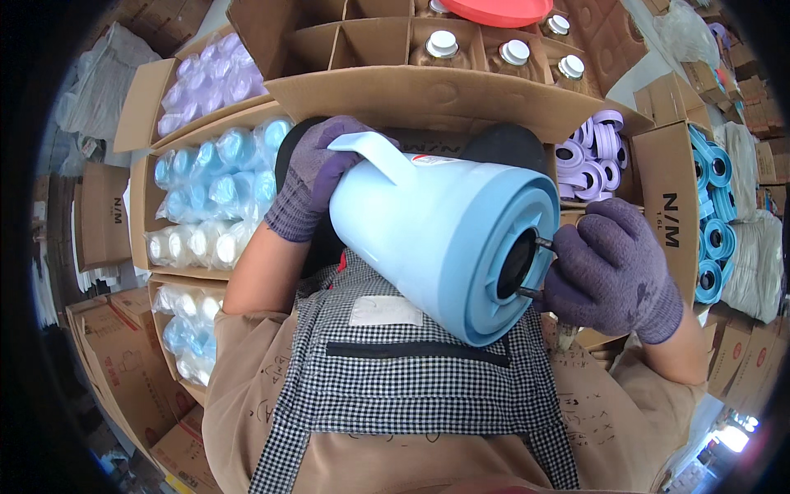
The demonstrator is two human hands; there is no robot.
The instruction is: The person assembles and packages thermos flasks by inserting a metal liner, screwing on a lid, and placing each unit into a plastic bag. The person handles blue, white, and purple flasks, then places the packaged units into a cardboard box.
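Observation:
A light-blue plastic jug body with a handle lies tilted across my lap, its base turned to the right. My left hand, in a purple knit glove, grips it at the handle end. A darker blue ring surrounds the base, with a round black piece at its centre. My right hand, gloved alike, is closed around a tool whose two dark metal prongs reach to the black piece. The rest of that tool is hidden in my fist.
Ahead stands a divided carton with several white-capped bottles and a red plastic dish. Cartons at left hold bagged purple, blue and white parts. At right are purple rings and blue rings.

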